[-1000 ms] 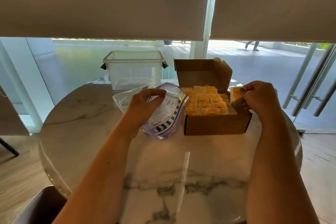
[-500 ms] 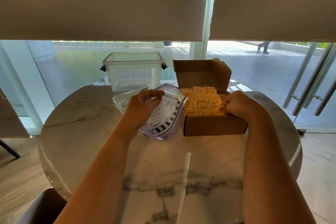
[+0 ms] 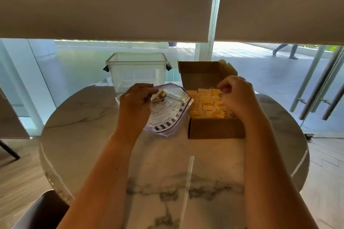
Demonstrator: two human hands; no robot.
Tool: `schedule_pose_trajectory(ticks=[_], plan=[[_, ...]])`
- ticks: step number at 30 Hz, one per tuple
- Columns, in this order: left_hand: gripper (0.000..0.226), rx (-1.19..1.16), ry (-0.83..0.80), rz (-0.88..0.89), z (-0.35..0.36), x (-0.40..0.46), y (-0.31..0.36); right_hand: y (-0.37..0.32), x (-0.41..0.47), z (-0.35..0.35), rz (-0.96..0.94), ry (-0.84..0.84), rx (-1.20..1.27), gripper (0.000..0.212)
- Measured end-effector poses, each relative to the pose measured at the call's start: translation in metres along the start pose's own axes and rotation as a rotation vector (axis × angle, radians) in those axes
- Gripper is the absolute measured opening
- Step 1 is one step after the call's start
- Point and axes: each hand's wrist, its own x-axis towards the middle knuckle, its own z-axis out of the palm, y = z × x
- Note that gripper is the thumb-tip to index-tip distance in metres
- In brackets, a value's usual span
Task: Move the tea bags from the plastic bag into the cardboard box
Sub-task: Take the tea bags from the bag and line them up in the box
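Marble table (image 3: 167, 169) by the window: bag at left, box at right.

Head view: the left hand (image 3: 135, 103) pinches the upper rim of the plastic bag (image 3: 168, 111), fingers closed on the film, holding its mouth open; a few tea bags (image 3: 161, 95) now show inside near the thumb. The right hand (image 3: 237, 98), half a second ago low at the box's near right corner, has risen over the rows of yellow tea bags (image 3: 204, 106) in the cardboard box (image 3: 216, 128); its fingers are curled together, and whether they hold anything cannot be told. A clear plastic container (image 3: 136, 71) stands behind the bag.
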Motion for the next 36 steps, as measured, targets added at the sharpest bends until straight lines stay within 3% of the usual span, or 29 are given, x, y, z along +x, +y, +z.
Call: schedule_pose_trajectory(ticks=[2, 5, 7, 10, 16, 25, 30, 36], plan=[[0.025, 0.019, 0.025, 0.035, -0.003, 0.002, -0.003, -0.03, -0.006, 0.001, -0.085, -0.093, 0.228, 0.016], [0.027, 0.074, 0.014, 0.106, -0.005, 0.002, -0.003, -0.072, -0.021, 0.019, -0.172, -0.526, 0.404, 0.018], [0.036, 0.092, -0.006, 0.117, -0.009, 0.002, -0.001, -0.088, -0.03, 0.043, -0.295, -0.75, 0.183, 0.025], [0.049, 0.148, 0.008, 0.168, -0.017, 0.003, -0.005, -0.093, -0.04, 0.071, -0.354, -0.89, -0.189, 0.033], [0.04, 0.135, 0.045, 0.232, -0.022, 0.008, -0.018, -0.095, -0.036, 0.079, -0.303, -0.849, -0.223, 0.04], [0.04, -0.185, -0.055, -0.128, -0.033, 0.009, -0.006, -0.115, 0.028, 0.148, -0.338, -0.604, -0.219, 0.042], [0.042, -0.275, -0.072, -0.242, -0.038, 0.012, -0.012, -0.113, 0.061, 0.198, -0.199, -0.685, -0.358, 0.056], [0.05, -0.251, -0.071, -0.225, -0.038, 0.015, -0.014, -0.108, 0.076, 0.216, -0.093, -0.711, -0.266, 0.053]])
